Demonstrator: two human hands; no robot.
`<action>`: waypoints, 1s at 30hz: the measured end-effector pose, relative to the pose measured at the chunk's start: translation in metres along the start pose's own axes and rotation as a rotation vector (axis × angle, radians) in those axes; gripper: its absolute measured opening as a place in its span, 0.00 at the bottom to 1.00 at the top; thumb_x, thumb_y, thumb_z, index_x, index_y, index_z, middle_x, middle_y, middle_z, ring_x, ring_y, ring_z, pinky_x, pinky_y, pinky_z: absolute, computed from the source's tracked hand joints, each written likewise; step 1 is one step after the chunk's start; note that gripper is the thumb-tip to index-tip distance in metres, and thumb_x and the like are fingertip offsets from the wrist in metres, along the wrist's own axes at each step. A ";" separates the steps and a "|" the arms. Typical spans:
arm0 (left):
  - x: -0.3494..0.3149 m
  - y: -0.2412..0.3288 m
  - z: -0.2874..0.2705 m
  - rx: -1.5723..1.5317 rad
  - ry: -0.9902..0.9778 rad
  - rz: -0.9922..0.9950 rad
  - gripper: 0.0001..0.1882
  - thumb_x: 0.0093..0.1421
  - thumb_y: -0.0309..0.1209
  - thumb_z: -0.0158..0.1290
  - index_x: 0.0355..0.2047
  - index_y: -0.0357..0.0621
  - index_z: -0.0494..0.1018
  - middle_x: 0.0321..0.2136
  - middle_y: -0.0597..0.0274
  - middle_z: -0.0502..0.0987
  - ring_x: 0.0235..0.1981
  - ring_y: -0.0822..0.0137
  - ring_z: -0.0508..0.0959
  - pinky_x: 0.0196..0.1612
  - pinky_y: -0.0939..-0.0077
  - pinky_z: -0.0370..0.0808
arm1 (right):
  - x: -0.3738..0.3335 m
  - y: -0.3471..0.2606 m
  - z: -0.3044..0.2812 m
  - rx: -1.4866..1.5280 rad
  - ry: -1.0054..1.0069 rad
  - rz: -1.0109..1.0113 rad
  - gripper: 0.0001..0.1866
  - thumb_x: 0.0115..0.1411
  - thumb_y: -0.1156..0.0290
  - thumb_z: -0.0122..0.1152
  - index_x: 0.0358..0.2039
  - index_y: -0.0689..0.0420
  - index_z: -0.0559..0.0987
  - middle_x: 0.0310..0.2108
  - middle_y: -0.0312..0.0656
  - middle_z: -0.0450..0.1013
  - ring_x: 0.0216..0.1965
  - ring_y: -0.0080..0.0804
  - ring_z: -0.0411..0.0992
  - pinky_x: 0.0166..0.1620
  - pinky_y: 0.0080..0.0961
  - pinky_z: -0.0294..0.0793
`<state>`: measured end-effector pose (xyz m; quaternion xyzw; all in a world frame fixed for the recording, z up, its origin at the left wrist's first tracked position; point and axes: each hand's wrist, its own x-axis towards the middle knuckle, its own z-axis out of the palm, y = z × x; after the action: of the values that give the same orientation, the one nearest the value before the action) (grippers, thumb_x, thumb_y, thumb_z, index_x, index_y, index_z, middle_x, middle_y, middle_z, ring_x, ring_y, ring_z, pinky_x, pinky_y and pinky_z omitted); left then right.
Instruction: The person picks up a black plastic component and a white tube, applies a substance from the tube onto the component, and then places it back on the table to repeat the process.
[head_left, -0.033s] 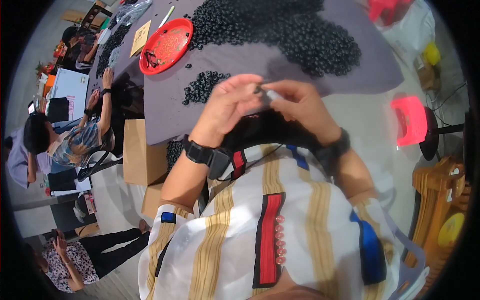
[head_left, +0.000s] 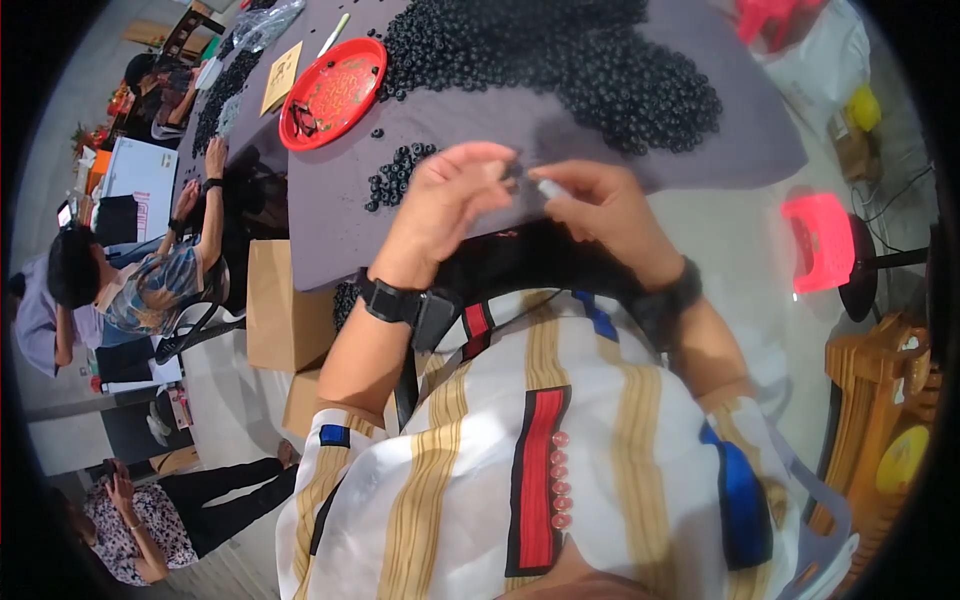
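Observation:
Over the near edge of the grey cloth-covered table, my left hand pinches a small dark bead-like piece between thumb and fingertips. Just to its right, my right hand is closed on a short white stick-like thing, whose far end is blurred. A narrow gap parts the two hands. Beyond them lies a big heap of shiny black bead-like pieces with pale centre holes. A smaller pile of the same pieces sits by my left hand, partly hidden behind it.
At the table's left lies a red plate with crumbs and dark bits in it. Beside it are a card and a pale green-white pen-like stick. Cardboard boxes stand below. People sit to the left; a pink stool is at right.
My left hand has shifted a little to the left, and the gap between the hands has widened. My right hand has barely moved.

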<state>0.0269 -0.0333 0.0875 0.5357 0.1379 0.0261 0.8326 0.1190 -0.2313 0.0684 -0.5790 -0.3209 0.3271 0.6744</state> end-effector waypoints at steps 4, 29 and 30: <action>0.034 0.019 -0.051 0.949 0.217 0.302 0.07 0.56 0.26 0.56 0.35 0.36 0.78 0.26 0.62 0.80 0.29 0.68 0.80 0.31 0.74 0.73 | -0.006 -0.003 -0.014 0.007 0.127 0.050 0.16 0.57 0.77 0.56 0.48 0.59 0.77 0.24 0.29 0.69 0.20 0.12 0.62 0.23 0.11 0.61; 0.179 -0.015 0.007 1.704 0.149 0.448 0.09 0.50 0.29 0.58 0.33 0.43 0.77 0.28 0.51 0.79 0.34 0.51 0.79 0.38 0.61 0.74 | -0.010 0.021 -0.034 0.024 0.182 0.044 0.17 0.58 0.76 0.58 0.48 0.57 0.77 0.27 0.30 0.72 0.21 0.12 0.64 0.23 0.10 0.63; 0.181 -0.015 0.001 1.694 0.168 0.436 0.09 0.49 0.29 0.58 0.33 0.43 0.77 0.28 0.51 0.79 0.34 0.50 0.79 0.38 0.61 0.74 | -0.010 0.022 -0.034 0.011 0.174 0.032 0.17 0.57 0.76 0.58 0.49 0.57 0.77 0.26 0.30 0.72 0.21 0.12 0.64 0.23 0.10 0.63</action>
<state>0.1999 -0.0062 0.0381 0.9843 0.0664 0.1126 0.1189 0.1391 -0.2558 0.0423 -0.6064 -0.2498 0.2881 0.6977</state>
